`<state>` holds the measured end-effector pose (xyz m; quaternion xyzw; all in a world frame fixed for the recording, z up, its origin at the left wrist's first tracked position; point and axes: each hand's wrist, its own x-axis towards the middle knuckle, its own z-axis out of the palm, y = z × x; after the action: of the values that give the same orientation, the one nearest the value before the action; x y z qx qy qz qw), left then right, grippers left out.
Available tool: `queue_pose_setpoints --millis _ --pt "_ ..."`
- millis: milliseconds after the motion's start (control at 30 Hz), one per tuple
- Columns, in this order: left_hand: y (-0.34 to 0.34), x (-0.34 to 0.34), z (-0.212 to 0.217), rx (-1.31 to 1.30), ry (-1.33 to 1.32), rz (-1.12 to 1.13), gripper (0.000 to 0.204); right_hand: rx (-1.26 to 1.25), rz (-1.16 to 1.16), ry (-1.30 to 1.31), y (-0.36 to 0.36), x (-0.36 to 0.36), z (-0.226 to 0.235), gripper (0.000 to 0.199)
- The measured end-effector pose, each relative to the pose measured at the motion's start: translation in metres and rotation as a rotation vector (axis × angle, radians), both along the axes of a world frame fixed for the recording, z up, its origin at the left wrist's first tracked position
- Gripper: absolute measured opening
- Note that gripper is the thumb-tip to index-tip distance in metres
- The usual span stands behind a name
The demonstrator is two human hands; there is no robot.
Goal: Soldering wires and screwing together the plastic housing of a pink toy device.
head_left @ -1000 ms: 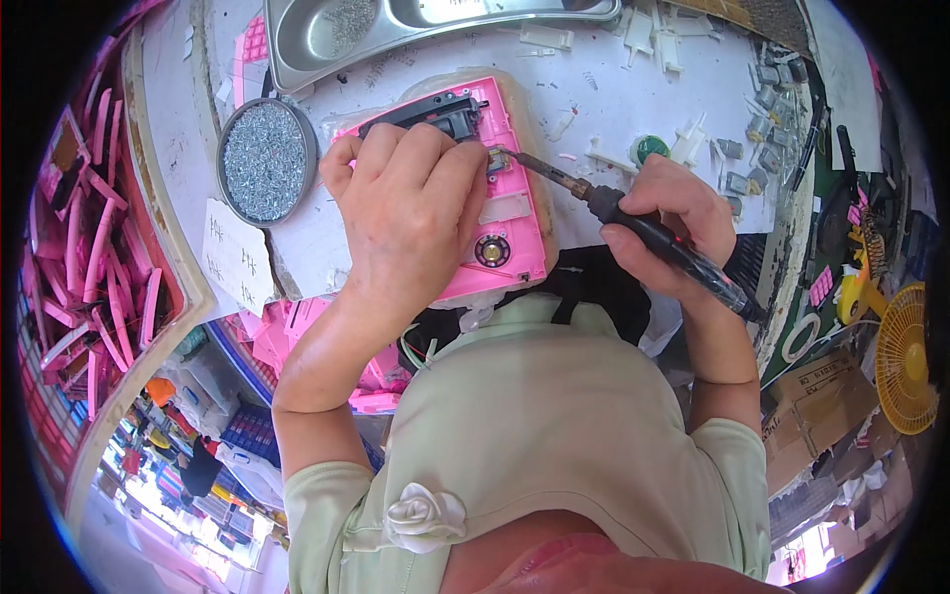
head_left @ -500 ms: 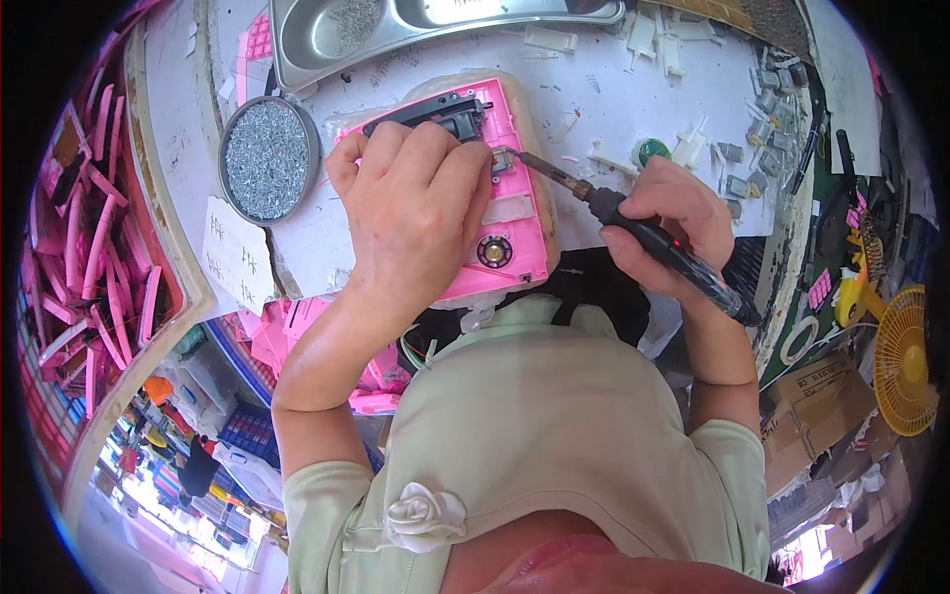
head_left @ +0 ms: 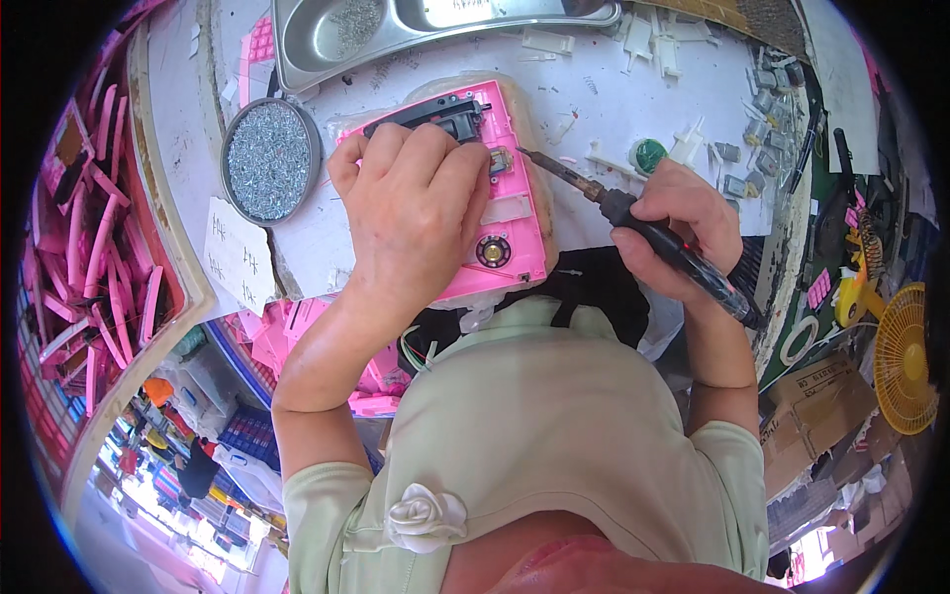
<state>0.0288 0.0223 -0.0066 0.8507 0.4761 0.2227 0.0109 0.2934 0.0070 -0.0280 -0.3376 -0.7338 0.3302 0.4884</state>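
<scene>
A pink plastic toy shell (head_left: 515, 233) lies open on the white workbench (head_left: 614, 109), with a black part (head_left: 435, 114) along its top edge and a small round speaker (head_left: 492, 250) near its lower end. My left hand (head_left: 411, 213) presses flat on the shell and covers most of it. My right hand (head_left: 678, 228) grips a black soldering iron (head_left: 633, 223). Its metal tip points left and sits just beside a small component at the shell's right edge.
A round tin of small screws (head_left: 269, 160) stands left of the shell, a steel tray (head_left: 396, 30) behind it. White plastic scraps and a green cap (head_left: 649, 154) lie at the right. Pink parts fill a bin (head_left: 89, 247) at the far left. A yellow fan (head_left: 905, 356) stands right.
The soldering iron's tip has drawn back slightly to the right, away from the shell's edge. My left hand stays pressed on the shell.
</scene>
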Motion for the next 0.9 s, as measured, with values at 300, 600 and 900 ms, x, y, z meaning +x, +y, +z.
queue_pose_setpoints --millis 300,600,900 --pt "-0.001 0.000 0.001 -0.002 0.009 0.007 0.018 0.009 -0.012 0.003 -0.001 0.003 0.003 0.032" --pt "-0.001 0.001 0.003 0.006 0.023 0.004 0.019 -0.002 -0.019 0.009 -0.002 0.006 0.006 0.032" --pt "-0.012 -0.016 0.020 0.002 -0.047 0.052 0.043 0.008 -0.019 0.048 -0.002 0.004 0.005 0.031"
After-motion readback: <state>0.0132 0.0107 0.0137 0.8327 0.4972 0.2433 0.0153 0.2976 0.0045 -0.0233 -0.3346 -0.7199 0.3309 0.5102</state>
